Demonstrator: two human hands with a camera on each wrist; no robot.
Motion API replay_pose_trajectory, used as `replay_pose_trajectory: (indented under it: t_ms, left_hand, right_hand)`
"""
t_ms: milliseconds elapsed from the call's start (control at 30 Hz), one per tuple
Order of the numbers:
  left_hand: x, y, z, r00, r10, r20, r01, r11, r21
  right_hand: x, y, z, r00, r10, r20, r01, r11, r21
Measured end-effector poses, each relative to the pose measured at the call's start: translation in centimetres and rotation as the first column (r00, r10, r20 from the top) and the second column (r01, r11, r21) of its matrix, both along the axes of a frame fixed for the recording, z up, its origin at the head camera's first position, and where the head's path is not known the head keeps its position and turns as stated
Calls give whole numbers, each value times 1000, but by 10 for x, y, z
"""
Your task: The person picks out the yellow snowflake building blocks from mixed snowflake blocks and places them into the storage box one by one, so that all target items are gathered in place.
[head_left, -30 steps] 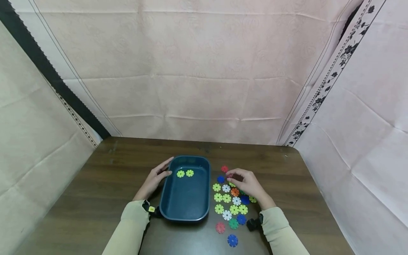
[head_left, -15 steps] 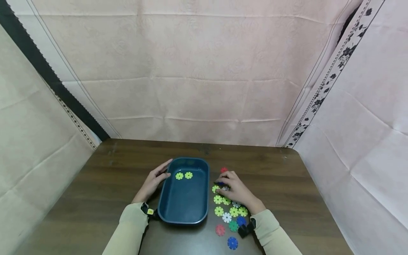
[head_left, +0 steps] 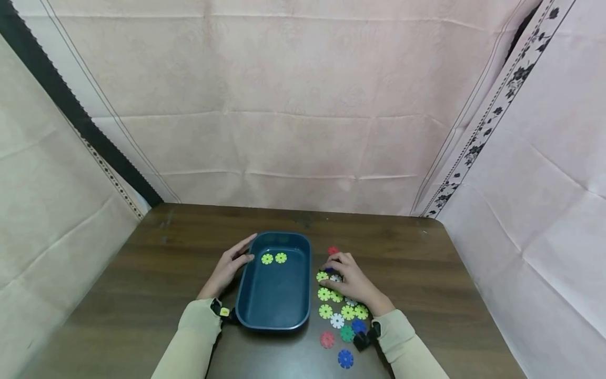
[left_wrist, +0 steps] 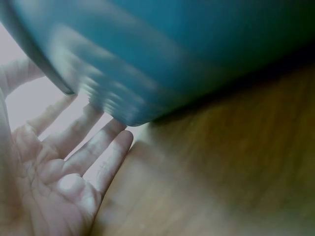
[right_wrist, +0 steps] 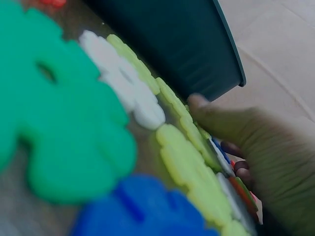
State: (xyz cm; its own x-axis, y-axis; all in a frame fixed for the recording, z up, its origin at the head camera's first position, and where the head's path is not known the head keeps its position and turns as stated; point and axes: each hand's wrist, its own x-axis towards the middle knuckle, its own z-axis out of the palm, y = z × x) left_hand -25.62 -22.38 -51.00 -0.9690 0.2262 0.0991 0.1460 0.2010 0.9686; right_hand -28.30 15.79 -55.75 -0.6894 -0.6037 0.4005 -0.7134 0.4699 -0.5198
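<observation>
A dark blue-green rectangular tray (head_left: 273, 295) holds two yellow-green notched plastic discs (head_left: 274, 258) near its far end. My left hand (head_left: 227, 271) rests at the tray's left side, its straight fingers (left_wrist: 96, 142) against the outer wall and the thumb at the rim. To the right of the tray, my right hand (head_left: 347, 278) is low over scattered discs. Its thumb and fingertips lie on opposite edges of a yellow-green disc (head_left: 322, 276); I cannot tell whether they pinch it. A blue disc (head_left: 329, 270) shows partly under the fingers.
More discs lie right of the tray: yellow-green (head_left: 325, 311), white (head_left: 337, 320), green (head_left: 347, 333), pink-red (head_left: 327, 339) and blue (head_left: 345, 359). A red disc (head_left: 333, 250) lies beyond the right hand. Pale cloth (head_left: 303, 131) hangs behind the wooden table (head_left: 199, 226).
My right hand has moved left and slightly nearer, from the far discs to the yellow-green disc closest to the tray. Over the last half second it has barely moved. The left hand stays at the tray.
</observation>
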Motion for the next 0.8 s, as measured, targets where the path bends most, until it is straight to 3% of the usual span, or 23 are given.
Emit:
replay_pose_trajectory:
  t_ms: [367, 667, 800]
  left_hand:
    - [0, 0, -1, 1000, 8, 18, -8, 1000, 16]
    - [4, 0, 2, 1000, 6, 8, -6, 1000, -7]
    - [-1, -1, -1, 1000, 0, -5, 0, 1000, -8]
  right_hand:
    - [0, -2, 0, 997, -26, 74, 28, 999, -21]
    - [5, 0, -1, 996, -44, 77, 52, 993, -103]
    - [3, 0, 0, 997, -48, 55, 54, 991, -121]
